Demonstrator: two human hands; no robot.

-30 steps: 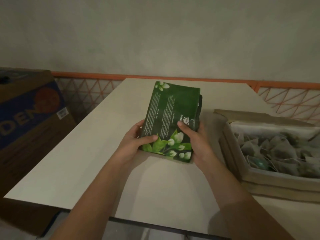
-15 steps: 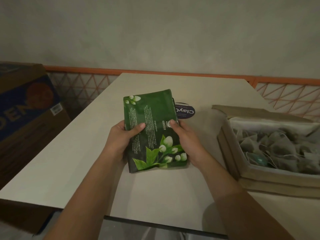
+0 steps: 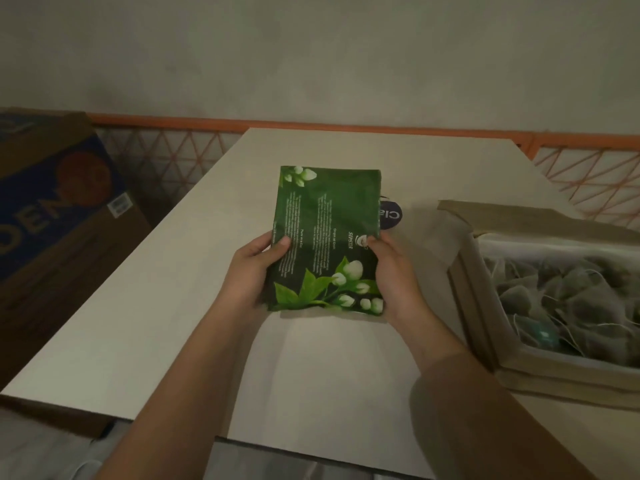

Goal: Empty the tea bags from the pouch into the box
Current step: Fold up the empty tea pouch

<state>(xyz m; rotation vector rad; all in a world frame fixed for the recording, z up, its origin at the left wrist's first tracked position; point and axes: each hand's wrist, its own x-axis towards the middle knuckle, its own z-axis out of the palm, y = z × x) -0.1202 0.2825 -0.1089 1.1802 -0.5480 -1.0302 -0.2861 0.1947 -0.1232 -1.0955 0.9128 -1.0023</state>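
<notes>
A flat dark green pouch (image 3: 329,233) with white flowers and small white print is held above the white table (image 3: 173,306), its flowered end towards me. My left hand (image 3: 251,271) grips its left edge with the thumb on top. My right hand (image 3: 394,271) grips its right edge. To the right stands an open beige box (image 3: 485,344) with a pale lining, holding several pyramid tea bags (image 3: 554,296) with white strings.
A dark round label (image 3: 391,214) with white letters lies on the table just behind the pouch. A large brown and blue cardboard box (image 3: 59,216) stands left of the table. An orange lattice rail (image 3: 585,174) runs behind, under a plain wall.
The pouch has swung from tilted left to nearly straight and shifted slightly right between my hands. The round label behind it is now half hidden by the pouch's right edge.
</notes>
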